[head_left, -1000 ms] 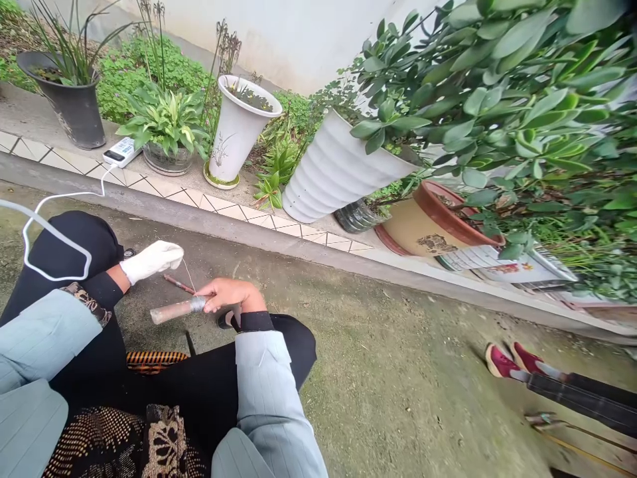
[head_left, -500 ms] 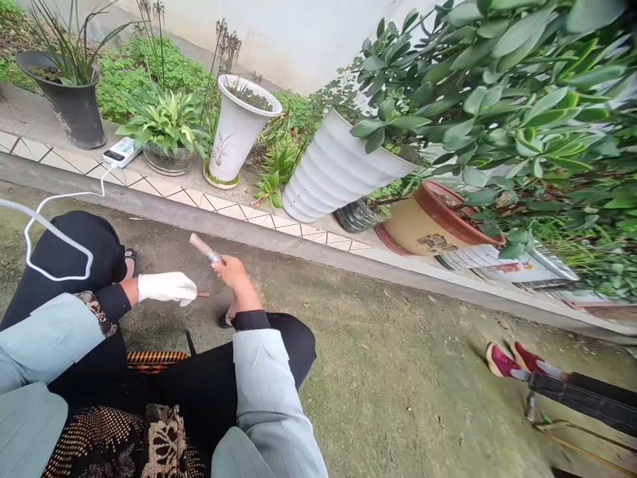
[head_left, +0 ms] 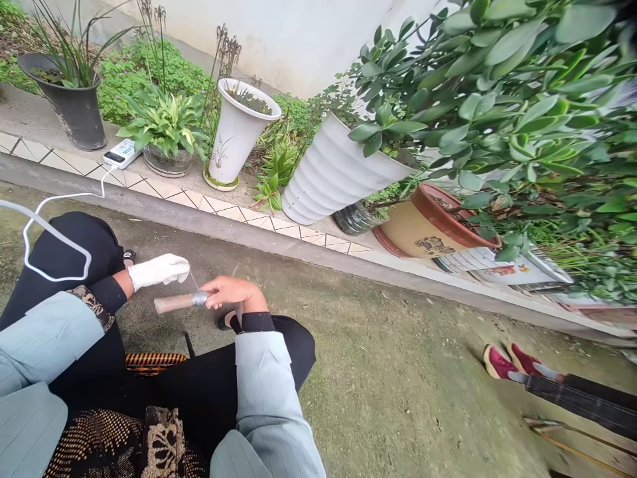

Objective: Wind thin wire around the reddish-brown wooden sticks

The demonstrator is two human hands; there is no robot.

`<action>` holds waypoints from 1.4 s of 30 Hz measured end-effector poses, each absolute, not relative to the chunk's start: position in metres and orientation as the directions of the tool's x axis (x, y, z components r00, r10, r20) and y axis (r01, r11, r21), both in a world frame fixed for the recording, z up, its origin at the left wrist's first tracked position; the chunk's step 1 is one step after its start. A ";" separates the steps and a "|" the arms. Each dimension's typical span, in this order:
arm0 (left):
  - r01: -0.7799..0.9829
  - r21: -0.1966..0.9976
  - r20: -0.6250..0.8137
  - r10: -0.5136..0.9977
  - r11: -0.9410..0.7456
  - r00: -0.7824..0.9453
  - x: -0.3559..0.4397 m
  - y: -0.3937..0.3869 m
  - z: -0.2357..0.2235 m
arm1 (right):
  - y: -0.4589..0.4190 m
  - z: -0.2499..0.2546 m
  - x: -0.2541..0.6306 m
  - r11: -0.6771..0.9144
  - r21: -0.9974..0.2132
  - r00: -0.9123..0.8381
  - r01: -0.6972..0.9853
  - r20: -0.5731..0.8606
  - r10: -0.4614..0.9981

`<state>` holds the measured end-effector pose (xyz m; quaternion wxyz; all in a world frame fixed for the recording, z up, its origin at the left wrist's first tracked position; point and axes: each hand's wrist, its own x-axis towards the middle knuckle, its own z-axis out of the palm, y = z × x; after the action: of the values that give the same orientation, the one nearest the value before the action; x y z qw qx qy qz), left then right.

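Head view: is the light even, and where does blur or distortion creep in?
Head view: soft, even daylight, no strong glare; left hand, right hand and stick fairly sharp, thread faint; foliage smeared at the right edge; ribbed pot looks skewed.

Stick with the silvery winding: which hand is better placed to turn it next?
Likely the right hand: it holds the stick beside the winding; the gloved left hand holds only the thread.

Pale wall [head_left: 308,40] behind planting bed; tile-edged ledge [head_left: 164,191]; mossy concrete floor [head_left: 378,372]; even daylight
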<state>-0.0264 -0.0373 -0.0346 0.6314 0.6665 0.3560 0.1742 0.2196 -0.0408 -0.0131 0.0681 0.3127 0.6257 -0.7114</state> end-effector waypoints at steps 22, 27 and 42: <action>0.512 0.818 -0.141 0.770 -0.264 0.622 -0.035 -0.036 -0.013 | -0.034 -0.051 0.197 0.059 -0.470 -0.441 0.881 -0.768 0.464; 0.553 0.806 -0.089 0.880 -0.211 0.466 -0.034 -0.029 -0.026 | -0.039 -0.021 0.210 -0.208 -0.867 -0.831 0.454 -0.496 0.253; 0.231 0.970 -0.237 0.482 0.074 0.843 -0.029 -0.046 -0.016 | -0.014 -0.040 0.236 -0.359 -0.832 0.200 0.423 -0.301 0.932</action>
<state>-0.0292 -0.0464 -0.0158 0.6836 0.6740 0.2643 0.0920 0.2363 -0.0143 -0.0397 -0.3057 0.7116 0.4764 -0.4163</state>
